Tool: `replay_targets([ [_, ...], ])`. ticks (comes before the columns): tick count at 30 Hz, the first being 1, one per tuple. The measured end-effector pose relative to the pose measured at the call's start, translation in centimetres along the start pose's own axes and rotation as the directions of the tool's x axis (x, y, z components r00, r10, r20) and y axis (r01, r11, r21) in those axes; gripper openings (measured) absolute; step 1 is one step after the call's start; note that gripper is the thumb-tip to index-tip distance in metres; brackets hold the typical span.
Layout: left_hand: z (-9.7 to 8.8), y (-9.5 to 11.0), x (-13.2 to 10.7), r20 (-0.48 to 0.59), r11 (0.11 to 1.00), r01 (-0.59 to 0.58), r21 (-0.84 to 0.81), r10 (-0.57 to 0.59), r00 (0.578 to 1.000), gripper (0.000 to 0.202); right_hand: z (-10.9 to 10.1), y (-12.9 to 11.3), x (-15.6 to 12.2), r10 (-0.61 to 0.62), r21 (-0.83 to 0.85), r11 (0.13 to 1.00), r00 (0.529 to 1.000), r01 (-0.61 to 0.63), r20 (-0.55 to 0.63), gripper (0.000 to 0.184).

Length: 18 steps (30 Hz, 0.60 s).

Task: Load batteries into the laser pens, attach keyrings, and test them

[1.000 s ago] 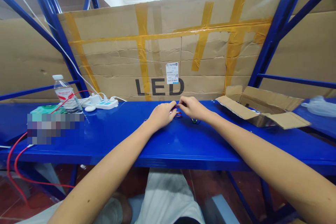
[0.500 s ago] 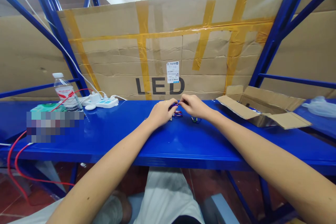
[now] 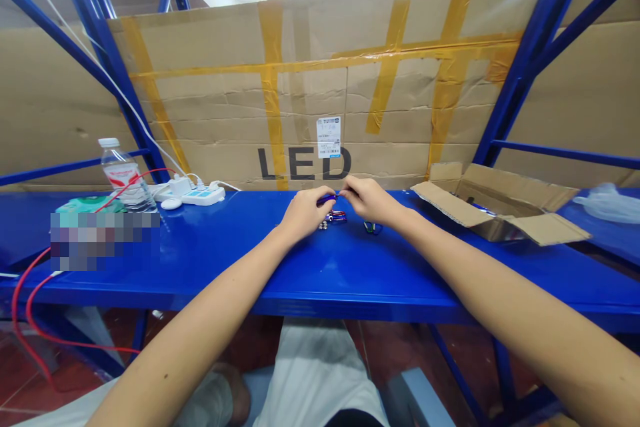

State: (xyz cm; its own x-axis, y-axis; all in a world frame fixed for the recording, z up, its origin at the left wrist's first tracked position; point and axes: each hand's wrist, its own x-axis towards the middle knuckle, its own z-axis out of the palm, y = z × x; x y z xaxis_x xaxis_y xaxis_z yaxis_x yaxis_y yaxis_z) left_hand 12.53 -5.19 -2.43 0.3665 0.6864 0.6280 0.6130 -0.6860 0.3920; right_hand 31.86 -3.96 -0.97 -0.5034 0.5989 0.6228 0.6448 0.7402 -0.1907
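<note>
My left hand [image 3: 306,213] is closed on a small, shiny dark-blue object [image 3: 327,199], slim in shape; its kind is too small to make out. Close by on the right, my right hand [image 3: 369,200] has thumb and fingers pinched at the tip of that object. Whatever sits in this pinch is hidden. Beneath the hands lie shiny red and blue slim pieces [image 3: 337,216] on the blue tabletop [image 3: 320,267]. Several tiny silvery bits [image 3: 323,224] rest beside them. Below my right hand is a small dark bundle [image 3: 373,227] with green and yellow in it.
An open cardboard box [image 3: 500,203] stands on the right, with a clear plastic item [image 3: 613,203] beyond it. At left are a water bottle [image 3: 127,177], a power strip [image 3: 203,195], a teal pack [image 3: 90,205] and red cables [image 3: 30,280]. Taped cardboard [image 3: 225,107] walls the back.
My left hand has shifted slightly left, and more of the dark-blue object and the silvery bits shows. The right hand stays nearly in place, still pinched.
</note>
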Motion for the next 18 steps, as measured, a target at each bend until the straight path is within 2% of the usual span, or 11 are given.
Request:
replay_targets([
  [4, 0.0, -0.3, 0.2, -0.03, 0.996, 0.028, -0.089, -0.031, 0.999, 0.015, 0.0, 0.3, 0.2, 0.064, 0.097, 0.993, 0.998, -0.061, -0.026, 0.014],
  [9, 0.0, -1.3, 0.7, -0.077, 0.976, 0.125, -0.176, -0.141, 0.987, 0.017, 0.5, 1.2, 0.2, 0.207, 0.193, 0.961, 0.978, -0.196, -0.038, 0.014],
  [14, -0.4, -2.2, 0.9, -0.038, 0.926, 0.208, -0.314, -0.231, 0.972, 0.017, 0.9, 1.7, 0.2, 0.384, 0.42, 0.823, 0.919, -0.383, 0.087, 0.011],
  [16, -0.7, -2.1, 0.9, -0.023, 0.903, 0.196, -0.381, -0.221, 0.975, 0.018, 1.0, 1.7, 0.3, 0.396, 0.484, 0.773, 0.908, -0.409, 0.135, 0.008],
  [18, -1.0, -1.7, 0.8, -0.019, 0.891, 0.158, -0.425, -0.183, 0.983, 0.018, 0.9, 1.6, 0.5, 0.36, 0.517, 0.768, 0.922, -0.379, 0.141, 0.006],
])
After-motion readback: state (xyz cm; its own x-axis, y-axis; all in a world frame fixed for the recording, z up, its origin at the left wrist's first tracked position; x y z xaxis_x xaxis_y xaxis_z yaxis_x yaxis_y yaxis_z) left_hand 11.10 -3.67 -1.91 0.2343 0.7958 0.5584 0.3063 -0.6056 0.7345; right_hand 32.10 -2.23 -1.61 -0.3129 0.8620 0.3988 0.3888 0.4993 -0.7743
